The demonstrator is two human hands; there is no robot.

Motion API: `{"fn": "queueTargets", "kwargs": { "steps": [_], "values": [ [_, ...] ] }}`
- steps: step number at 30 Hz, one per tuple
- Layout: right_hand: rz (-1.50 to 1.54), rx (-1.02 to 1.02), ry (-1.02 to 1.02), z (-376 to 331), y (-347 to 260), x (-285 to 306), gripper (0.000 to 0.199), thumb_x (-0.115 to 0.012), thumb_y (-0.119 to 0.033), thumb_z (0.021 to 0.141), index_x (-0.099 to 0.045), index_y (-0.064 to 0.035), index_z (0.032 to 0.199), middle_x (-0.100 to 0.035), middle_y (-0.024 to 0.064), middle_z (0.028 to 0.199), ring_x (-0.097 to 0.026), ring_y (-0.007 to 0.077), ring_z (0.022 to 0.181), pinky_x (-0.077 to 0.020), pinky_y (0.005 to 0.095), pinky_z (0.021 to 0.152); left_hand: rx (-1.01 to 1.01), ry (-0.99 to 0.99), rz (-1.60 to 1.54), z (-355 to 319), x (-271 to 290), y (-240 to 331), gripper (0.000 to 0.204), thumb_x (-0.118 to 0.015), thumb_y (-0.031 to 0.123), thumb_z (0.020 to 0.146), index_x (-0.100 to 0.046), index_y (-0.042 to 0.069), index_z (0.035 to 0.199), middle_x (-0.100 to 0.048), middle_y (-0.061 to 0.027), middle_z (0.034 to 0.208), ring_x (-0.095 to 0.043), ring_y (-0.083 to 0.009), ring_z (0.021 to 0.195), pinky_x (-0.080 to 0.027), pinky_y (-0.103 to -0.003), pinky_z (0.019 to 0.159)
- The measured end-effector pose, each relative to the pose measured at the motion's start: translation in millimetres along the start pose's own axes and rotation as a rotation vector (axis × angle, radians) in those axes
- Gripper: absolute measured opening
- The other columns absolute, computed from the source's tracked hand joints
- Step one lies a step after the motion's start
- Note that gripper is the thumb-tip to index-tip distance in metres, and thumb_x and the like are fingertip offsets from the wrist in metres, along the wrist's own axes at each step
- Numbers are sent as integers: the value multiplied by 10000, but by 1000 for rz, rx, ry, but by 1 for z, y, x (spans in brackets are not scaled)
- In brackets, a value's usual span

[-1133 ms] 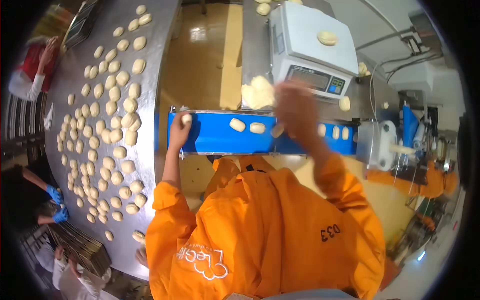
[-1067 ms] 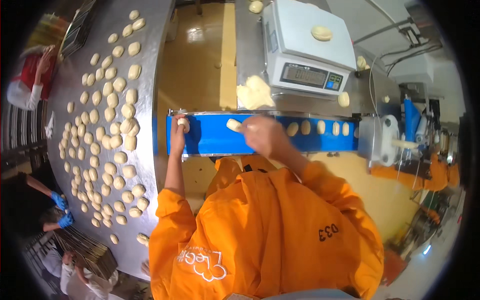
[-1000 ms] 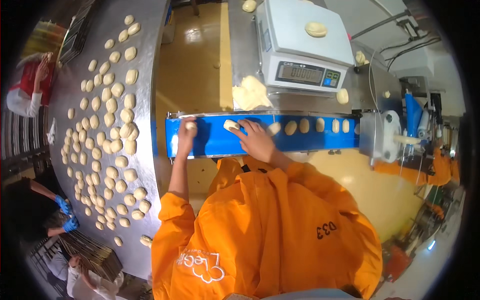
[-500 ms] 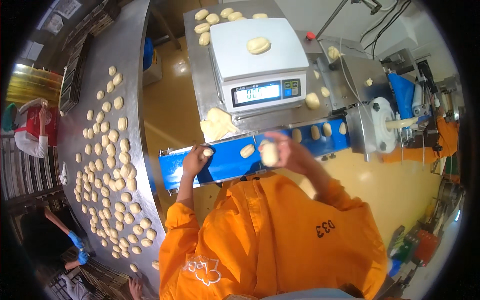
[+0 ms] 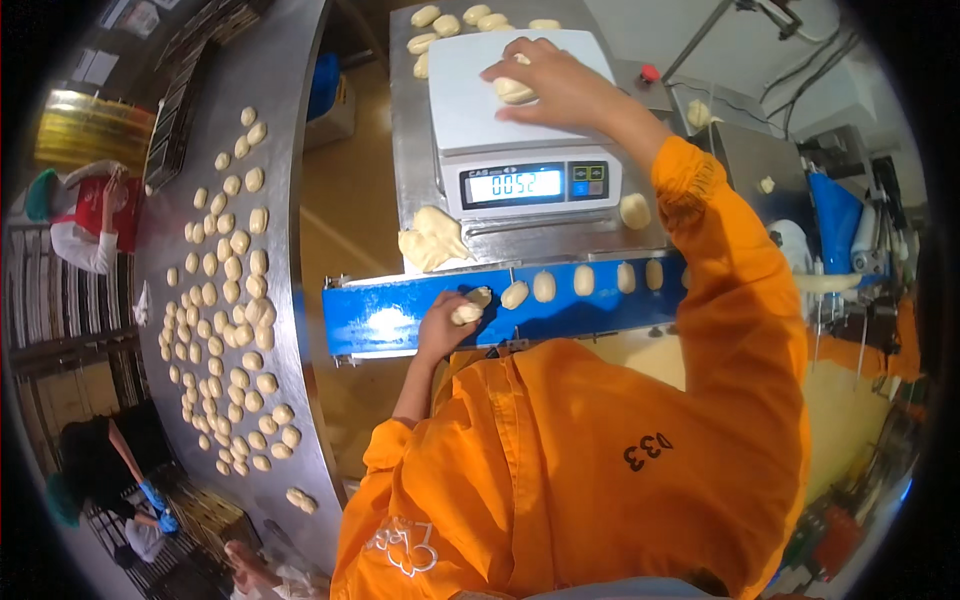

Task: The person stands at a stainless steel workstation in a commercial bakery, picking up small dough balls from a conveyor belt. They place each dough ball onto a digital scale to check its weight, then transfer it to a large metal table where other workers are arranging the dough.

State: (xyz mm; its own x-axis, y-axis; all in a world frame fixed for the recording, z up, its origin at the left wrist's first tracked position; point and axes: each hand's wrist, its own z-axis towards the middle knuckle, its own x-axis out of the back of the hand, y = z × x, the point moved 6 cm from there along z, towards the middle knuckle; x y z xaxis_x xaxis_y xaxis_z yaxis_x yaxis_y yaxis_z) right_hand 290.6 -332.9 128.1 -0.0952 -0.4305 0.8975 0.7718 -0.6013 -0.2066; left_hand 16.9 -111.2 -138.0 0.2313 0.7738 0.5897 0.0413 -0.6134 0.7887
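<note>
My right hand (image 5: 565,88) is over the white plate of a digital scale (image 5: 455,100), its fingers curved round a pale oval dough piece (image 5: 514,92). A second bit of dough shows between those fingers, partly hidden. Below, on the blue conveyor belt (image 5: 375,318), my left hand (image 5: 442,326) is closed round a small dough piece (image 5: 466,314). Another piece (image 5: 481,297) touches its fingertips. Further right along the belt lie several dough pieces in a row, the nearest a slightly tilted one (image 5: 514,294).
A flattened dough lump (image 5: 433,240) sits beside the scale on the steel table (image 5: 415,180). The long metal table (image 5: 290,330) at left bears many dough pieces. A dough machine (image 5: 795,245) stands right of the belt. Other people work at the far left and lower left.
My right hand has gone from above the belt up to the scale. My left hand has moved right along the belt. The belt's dough pieces have shifted left, and the scale's display has changed.
</note>
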Motion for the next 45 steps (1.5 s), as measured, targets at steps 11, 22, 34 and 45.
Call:
{"fn": "queueTargets", "kwargs": {
  "steps": [11, 22, 34, 45],
  "values": [
    [1645, -821, 349, -37, 52, -3, 388, -474, -402, 1014, -569, -76, 1202, -609, 48, 993, -587, 112, 789, -505, 238, 598, 77, 48, 130, -11, -19, -26, 375, -782, 294, 710, -700, 206, 1065, -477, -61, 1403, -645, -306, 1043, -552, -426, 840],
    [1921, -648, -709, -10, -280, -123, 400, -469, -448, 987, -557, -60, 1031, -573, 73, 825, -570, 144, 640, -474, 265, 498, 205, 488, -1417, -153, 105, -85, 344, -696, 166, 860, -615, 77, 1182, -619, -15, 979, -556, -75, 788, -454, -210, 628],
    [1055, 536, -1125, -4, -727, -286, 473, -517, -459, 961, -566, -64, 1217, -627, 143, 1064, -638, 270, 951, -531, 396, 778, 450, 1551, -760, -583, 325, -152, 532, -794, 238, 778, -612, 32, 1234, -654, -34, 979, -585, -82, 721, -452, -198, 541],
    [493, 1092, -665, -14, -879, -367, 447, -628, -222, 875, -523, -100, 1292, -561, 171, 1175, -590, 334, 1019, -517, 457, 791, 988, 1395, 114, -677, 419, -303, 659, -815, 336, 708, -602, 86, 1278, -585, -217, 1290, -588, -373, 1159, -484, -422, 973]
  ]
}}
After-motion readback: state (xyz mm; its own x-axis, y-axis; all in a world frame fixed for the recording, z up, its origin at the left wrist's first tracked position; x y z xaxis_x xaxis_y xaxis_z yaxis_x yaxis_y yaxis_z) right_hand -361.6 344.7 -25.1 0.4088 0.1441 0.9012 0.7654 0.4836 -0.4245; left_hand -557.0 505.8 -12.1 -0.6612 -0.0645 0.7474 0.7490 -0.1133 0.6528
